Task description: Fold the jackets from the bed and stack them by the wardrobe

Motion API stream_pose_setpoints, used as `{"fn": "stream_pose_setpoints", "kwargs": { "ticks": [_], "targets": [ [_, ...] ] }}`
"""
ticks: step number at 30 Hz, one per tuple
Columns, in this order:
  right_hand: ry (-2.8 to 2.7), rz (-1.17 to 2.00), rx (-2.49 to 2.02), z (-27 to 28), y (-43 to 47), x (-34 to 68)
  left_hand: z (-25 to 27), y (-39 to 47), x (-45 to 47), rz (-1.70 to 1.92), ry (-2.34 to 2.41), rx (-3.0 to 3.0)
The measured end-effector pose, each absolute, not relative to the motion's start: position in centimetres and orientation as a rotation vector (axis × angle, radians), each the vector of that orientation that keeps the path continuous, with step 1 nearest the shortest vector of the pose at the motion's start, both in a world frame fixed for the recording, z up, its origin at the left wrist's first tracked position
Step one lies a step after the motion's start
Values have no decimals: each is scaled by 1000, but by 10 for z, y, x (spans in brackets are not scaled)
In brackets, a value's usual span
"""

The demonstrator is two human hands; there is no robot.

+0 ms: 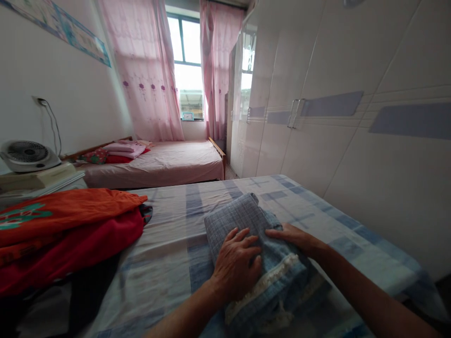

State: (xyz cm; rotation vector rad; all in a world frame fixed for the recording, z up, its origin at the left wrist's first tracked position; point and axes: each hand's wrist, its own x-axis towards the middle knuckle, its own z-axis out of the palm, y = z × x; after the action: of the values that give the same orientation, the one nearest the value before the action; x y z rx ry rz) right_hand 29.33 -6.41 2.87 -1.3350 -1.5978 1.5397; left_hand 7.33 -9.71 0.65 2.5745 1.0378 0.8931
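Observation:
A folded blue denim garment (271, 277) with a pale frayed edge lies on the bed in front of me. Its far part is a flat grey-blue woven layer (232, 218); whether this is the same piece I cannot tell. My left hand (239, 263) rests palm down on top of the folds, fingers spread. At the right side, my right hand (294, 237) closes over the garment's edge, one digit pressed on top and the other fingers hidden.
An orange garment (77, 211) and a red garment (88, 249) are heaped at left on the checked bedsheet (158, 263). Behind them stands a fan (30, 152). A second bed (179, 162) is by the window, and a white wardrobe (327, 61) lines the right.

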Motion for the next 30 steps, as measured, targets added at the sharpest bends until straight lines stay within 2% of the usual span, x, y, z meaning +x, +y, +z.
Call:
{"fn": "stream_pose_setpoints", "kwargs": {
  "ticks": [3, 6, 11, 15, 19, 23, 26, 30],
  "targets": [
    [-1500, 1633, -1181, 32, -72, 285, 6, -97, 74, 920, 1035, 2562],
    [-1355, 1634, -1229, 25, -73, 282, 2, -96, 73, 993, 980, 2546],
    [-1099, 1581, -1217, 20, -66, 290, -14, -92, 60, 1466, 837, 2406],
    [-965, 1366, -1251, 42, -54, 301, -34, -77, 50, 1721, 1097, 2137],
    [-883, 1035, -1152, 77, -20, 313, -63, -51, 49, 1411, 1390, 2334],
    [-765, 563, -1139, 96, 48, 331, -94, -29, 45, 1056, 1462, 2684],
    [-716, 351, -1279, 79, 102, 350, -106, -22, 39, 931, 1372, 2910],
    [-752, 332, -1577, 20, 140, 377, -115, -20, 38, 885, 1426, 2950]
  ]
}}
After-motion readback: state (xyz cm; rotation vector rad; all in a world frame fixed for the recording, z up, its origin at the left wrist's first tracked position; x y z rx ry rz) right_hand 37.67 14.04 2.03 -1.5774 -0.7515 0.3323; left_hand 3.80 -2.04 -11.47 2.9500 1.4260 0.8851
